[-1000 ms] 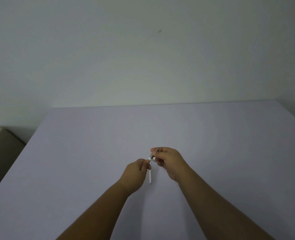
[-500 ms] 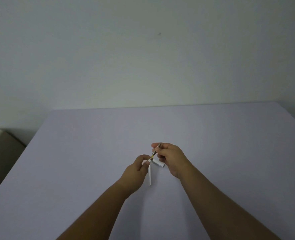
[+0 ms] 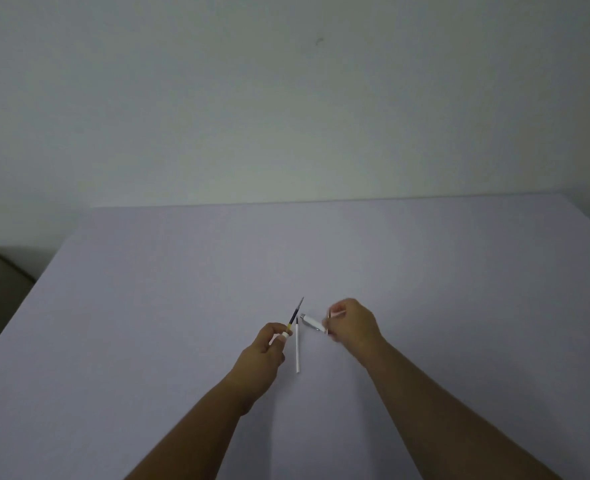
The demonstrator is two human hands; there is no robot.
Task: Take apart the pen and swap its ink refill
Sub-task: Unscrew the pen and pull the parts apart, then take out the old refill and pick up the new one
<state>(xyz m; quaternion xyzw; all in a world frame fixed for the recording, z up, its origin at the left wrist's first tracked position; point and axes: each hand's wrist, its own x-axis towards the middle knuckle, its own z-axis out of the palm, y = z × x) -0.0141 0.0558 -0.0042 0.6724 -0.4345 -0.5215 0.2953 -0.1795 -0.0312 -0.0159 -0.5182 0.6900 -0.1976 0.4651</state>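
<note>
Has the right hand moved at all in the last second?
Yes. The right hand, gripping the white pen barrel, has pulled rightward, away from the loose white refill lying on the grey table.

Both forearms bare, no sleeves or jewellery visible.

No readable text, labels, brands or numbers on anything in view.

A spare refill [image 3: 297, 348] lies on the table [image 3: 148, 306] between the hands, pen barrel [image 3: 311, 322] right of it.
</note>
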